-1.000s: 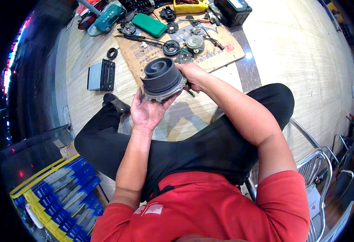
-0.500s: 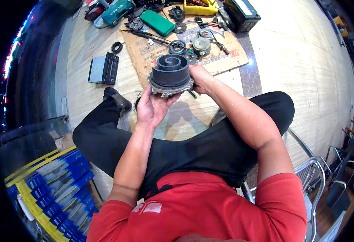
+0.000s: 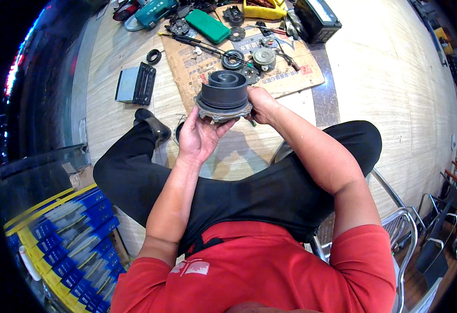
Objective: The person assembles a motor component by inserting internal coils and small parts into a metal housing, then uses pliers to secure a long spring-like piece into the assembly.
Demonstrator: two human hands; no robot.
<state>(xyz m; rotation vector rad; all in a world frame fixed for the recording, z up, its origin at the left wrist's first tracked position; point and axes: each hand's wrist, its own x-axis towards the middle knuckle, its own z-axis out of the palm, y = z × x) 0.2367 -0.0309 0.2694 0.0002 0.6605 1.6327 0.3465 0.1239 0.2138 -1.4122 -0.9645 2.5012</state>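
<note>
Between my two hands, above the floor, is a dark scroll compressor part (image 3: 224, 93): a round black body with a spiral wall inside its top and a pale metal flange round its base. It is roughly upright, its spiral side facing up. My left hand (image 3: 201, 136) supports the flange from below with curled fingers. My right hand (image 3: 262, 105) grips the right side near the flange; some of its fingertips are hidden behind the part. Just beyond it on the cardboard lie a round metal part (image 3: 264, 58) with a cable and a dark ring-shaped pulley (image 3: 232, 59).
A cardboard sheet (image 3: 306, 78) holds a green case (image 3: 207, 27), a yellow tray (image 3: 265, 10) and a black battery (image 3: 317, 21). A car radio unit (image 3: 135, 84) and a black ring (image 3: 154, 56) lie left. Blue boxes (image 3: 72, 245) stand lower left, a metal chair (image 3: 403, 224) lower right.
The compressor part has tipped slightly, so less of its spiral shows. Both hands keep their hold. The whole view has shifted slightly.
</note>
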